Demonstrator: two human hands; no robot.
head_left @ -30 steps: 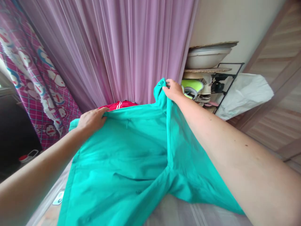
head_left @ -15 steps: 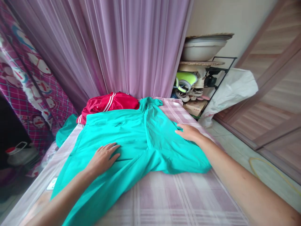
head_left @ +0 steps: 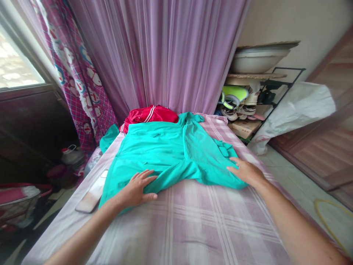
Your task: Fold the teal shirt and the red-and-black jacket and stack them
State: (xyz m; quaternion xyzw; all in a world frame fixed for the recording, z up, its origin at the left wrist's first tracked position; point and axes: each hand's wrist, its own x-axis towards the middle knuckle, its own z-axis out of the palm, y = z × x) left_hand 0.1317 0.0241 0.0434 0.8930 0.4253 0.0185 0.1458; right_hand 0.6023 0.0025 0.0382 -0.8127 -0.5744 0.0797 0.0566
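A teal-green garment (head_left: 154, 143) lies spread on the bed, its near edge creased and its right part running out toward the bed's side. I cannot tell its exact kind. My left hand (head_left: 138, 189), fingers spread, is at the garment's near edge. My right hand (head_left: 245, 171) is also open, with its fingers over the right part of the cloth. Neither hand grips the fabric. Behind the garment, against its far edge, a red garment with white stripes (head_left: 151, 113) sits bunched up.
A checked sheet (head_left: 209, 224) covers the bed. A phone (head_left: 92, 193) lies near its left edge. Purple curtains (head_left: 176, 55) hang behind. To the right stand a shoe rack (head_left: 289, 84) with basins (head_left: 259, 59) above it, and a white bag (head_left: 300, 106).
The garment went from being held up by both hands to lying flat on the bed. Both hands let go and drew back toward me. More of the sheet and the phone now shows.
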